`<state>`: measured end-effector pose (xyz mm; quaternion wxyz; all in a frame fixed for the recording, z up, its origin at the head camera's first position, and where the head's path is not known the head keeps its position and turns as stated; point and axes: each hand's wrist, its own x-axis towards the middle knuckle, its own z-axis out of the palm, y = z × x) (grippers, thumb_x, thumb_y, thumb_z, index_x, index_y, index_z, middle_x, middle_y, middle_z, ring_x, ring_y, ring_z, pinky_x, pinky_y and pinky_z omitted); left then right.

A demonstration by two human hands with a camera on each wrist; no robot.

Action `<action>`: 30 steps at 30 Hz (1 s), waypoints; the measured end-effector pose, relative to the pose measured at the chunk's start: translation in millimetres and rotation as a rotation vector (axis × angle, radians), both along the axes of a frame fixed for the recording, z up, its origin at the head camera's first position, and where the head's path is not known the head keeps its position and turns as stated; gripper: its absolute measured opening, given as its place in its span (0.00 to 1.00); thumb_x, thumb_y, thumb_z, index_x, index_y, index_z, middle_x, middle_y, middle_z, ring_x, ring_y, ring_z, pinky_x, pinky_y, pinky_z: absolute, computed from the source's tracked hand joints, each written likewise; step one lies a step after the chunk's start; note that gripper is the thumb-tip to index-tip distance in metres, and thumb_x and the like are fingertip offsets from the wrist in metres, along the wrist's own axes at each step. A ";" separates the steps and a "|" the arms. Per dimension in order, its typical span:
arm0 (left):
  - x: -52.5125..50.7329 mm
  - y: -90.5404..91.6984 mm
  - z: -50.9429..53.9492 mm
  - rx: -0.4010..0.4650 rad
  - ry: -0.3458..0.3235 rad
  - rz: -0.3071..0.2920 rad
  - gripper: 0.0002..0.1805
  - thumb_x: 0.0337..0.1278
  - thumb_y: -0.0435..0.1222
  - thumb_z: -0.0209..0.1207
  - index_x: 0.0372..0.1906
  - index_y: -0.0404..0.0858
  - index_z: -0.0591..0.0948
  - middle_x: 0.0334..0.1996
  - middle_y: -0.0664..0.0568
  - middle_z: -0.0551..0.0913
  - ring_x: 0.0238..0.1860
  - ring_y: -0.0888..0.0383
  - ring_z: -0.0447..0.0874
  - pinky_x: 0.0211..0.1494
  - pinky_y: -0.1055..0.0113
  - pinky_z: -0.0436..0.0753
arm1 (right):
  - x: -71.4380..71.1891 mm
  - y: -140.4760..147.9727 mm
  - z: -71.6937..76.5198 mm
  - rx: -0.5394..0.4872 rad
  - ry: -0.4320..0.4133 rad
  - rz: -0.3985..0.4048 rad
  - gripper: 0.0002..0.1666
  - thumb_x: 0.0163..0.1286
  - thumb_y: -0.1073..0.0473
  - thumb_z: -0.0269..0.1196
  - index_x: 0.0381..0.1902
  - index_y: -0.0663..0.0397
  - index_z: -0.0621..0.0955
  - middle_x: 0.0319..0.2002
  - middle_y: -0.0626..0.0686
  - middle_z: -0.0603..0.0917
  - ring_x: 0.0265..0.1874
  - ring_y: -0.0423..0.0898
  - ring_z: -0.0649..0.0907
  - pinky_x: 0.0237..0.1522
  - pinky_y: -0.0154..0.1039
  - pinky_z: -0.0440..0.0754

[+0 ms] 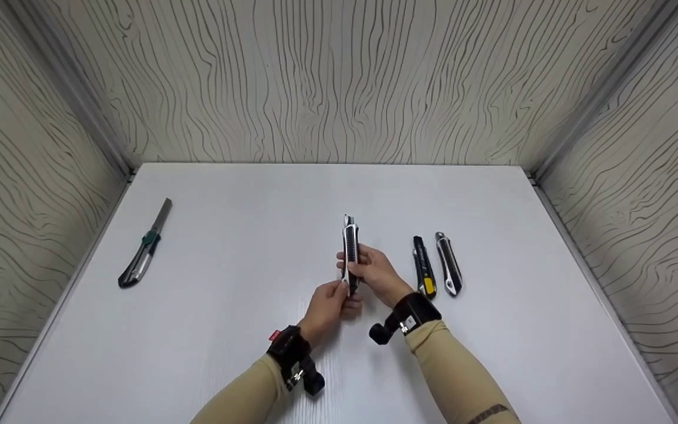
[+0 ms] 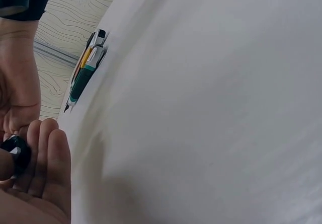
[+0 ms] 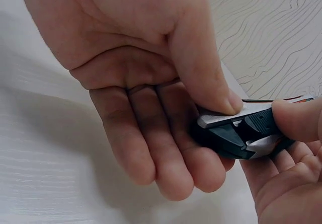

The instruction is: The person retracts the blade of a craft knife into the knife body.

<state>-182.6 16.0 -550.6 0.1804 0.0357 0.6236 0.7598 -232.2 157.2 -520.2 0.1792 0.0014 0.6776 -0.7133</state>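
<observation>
A black and silver utility knife is held upright above the middle of the table by both hands. My right hand grips its middle, thumb on the front. Lower down, my left hand pinches the knife's bottom end. In the right wrist view, the right thumb presses on the silver edge of the knife, and the left thumb lies near its ridged dark part. Only the dark end of the knife shows in the left wrist view, above the left fingers.
To the right lie a black and yellow utility knife and a silver and dark one. A green and black knife, its wide blade out, lies at the left of the white table. Wood-patterned panels surround three sides.
</observation>
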 end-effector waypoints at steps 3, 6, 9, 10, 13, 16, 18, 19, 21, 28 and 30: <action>0.2 -0.2 0.5 0.004 0.000 -0.002 0.19 0.76 0.33 0.41 0.49 0.16 0.72 0.33 0.44 0.84 0.30 0.60 0.82 0.36 0.68 0.83 | 0.6 0.2 -0.5 -0.002 -0.002 0.004 0.34 0.68 0.71 0.54 0.72 0.65 0.61 0.64 0.66 0.74 0.59 0.54 0.80 0.66 0.49 0.73; 0.4 -0.9 1.0 -0.007 0.004 -0.003 0.19 0.76 0.33 0.41 0.50 0.17 0.73 0.33 0.43 0.85 0.30 0.60 0.83 0.37 0.67 0.84 | 0.8 0.1 -0.8 -0.003 0.007 0.010 0.34 0.69 0.72 0.54 0.72 0.66 0.60 0.64 0.67 0.74 0.59 0.54 0.80 0.66 0.49 0.73; 0.1 -1.7 1.5 -0.028 0.010 -0.002 0.20 0.76 0.33 0.41 0.50 0.17 0.74 0.34 0.43 0.86 0.31 0.60 0.84 0.39 0.64 0.86 | 1.3 -0.4 -0.3 0.005 0.020 0.019 0.34 0.69 0.72 0.53 0.72 0.67 0.59 0.64 0.67 0.74 0.59 0.53 0.80 0.65 0.46 0.74; 0.2 -1.9 1.7 -0.032 0.009 -0.003 0.20 0.76 0.33 0.41 0.50 0.17 0.74 0.34 0.43 0.86 0.31 0.60 0.84 0.40 0.63 0.86 | 1.6 -0.4 -0.3 0.012 0.026 0.023 0.34 0.69 0.71 0.53 0.72 0.67 0.60 0.64 0.67 0.74 0.58 0.53 0.80 0.64 0.45 0.75; 0.2 -2.3 1.8 -0.044 0.007 -0.009 0.20 0.76 0.34 0.41 0.49 0.18 0.74 0.33 0.44 0.85 0.31 0.60 0.84 0.41 0.63 0.86 | 2.6 -0.5 0.5 0.036 0.026 0.027 0.32 0.70 0.70 0.53 0.71 0.66 0.61 0.64 0.66 0.74 0.58 0.51 0.81 0.60 0.41 0.77; 0.5 -2.7 1.5 -0.050 0.005 -0.011 0.20 0.76 0.34 0.41 0.48 0.18 0.75 0.33 0.46 0.85 0.32 0.60 0.84 0.42 0.62 0.86 | 3.7 -0.4 0.5 0.044 0.015 0.024 0.33 0.70 0.70 0.53 0.72 0.64 0.61 0.64 0.65 0.74 0.59 0.51 0.80 0.60 0.41 0.77; 0.6 -3.0 1.5 -0.053 0.006 -0.009 0.20 0.76 0.34 0.41 0.48 0.18 0.75 0.33 0.46 0.85 0.32 0.60 0.84 0.43 0.61 0.86 | 4.1 -0.5 -0.1 0.039 0.010 0.023 0.34 0.70 0.72 0.53 0.72 0.64 0.60 0.65 0.64 0.74 0.60 0.53 0.79 0.63 0.43 0.76; 0.5 -3.1 1.4 -0.053 0.004 -0.007 0.20 0.76 0.34 0.41 0.48 0.18 0.75 0.33 0.46 0.85 0.32 0.60 0.84 0.43 0.60 0.87 | 4.4 -0.5 -0.4 0.033 0.007 0.022 0.35 0.69 0.72 0.53 0.73 0.64 0.59 0.65 0.64 0.73 0.61 0.54 0.78 0.65 0.45 0.75; 0.3 -3.2 1.1 -0.052 0.006 -0.002 0.20 0.76 0.34 0.41 0.49 0.18 0.75 0.34 0.44 0.85 0.32 0.59 0.85 0.44 0.59 0.87 | 4.4 -0.2 -1.3 0.022 0.003 0.022 0.36 0.69 0.73 0.53 0.73 0.64 0.58 0.66 0.64 0.73 0.63 0.55 0.77 0.67 0.48 0.72; -0.3 -3.3 2.4 -0.058 0.003 0.002 0.20 0.76 0.34 0.41 0.52 0.19 0.75 0.37 0.42 0.86 0.35 0.59 0.86 0.46 0.59 0.86 | 4.5 2.5 -2.2 -0.009 0.013 0.044 0.38 0.68 0.73 0.53 0.74 0.64 0.55 0.67 0.65 0.70 0.66 0.57 0.74 0.70 0.50 0.68; -0.3 -3.2 2.2 -0.064 0.003 -0.001 0.20 0.76 0.34 0.41 0.52 0.19 0.75 0.37 0.43 0.86 0.35 0.58 0.86 0.47 0.59 0.86 | 4.5 3.3 -2.5 -0.008 0.016 0.055 0.38 0.68 0.73 0.53 0.74 0.64 0.54 0.68 0.65 0.70 0.66 0.58 0.73 0.71 0.50 0.67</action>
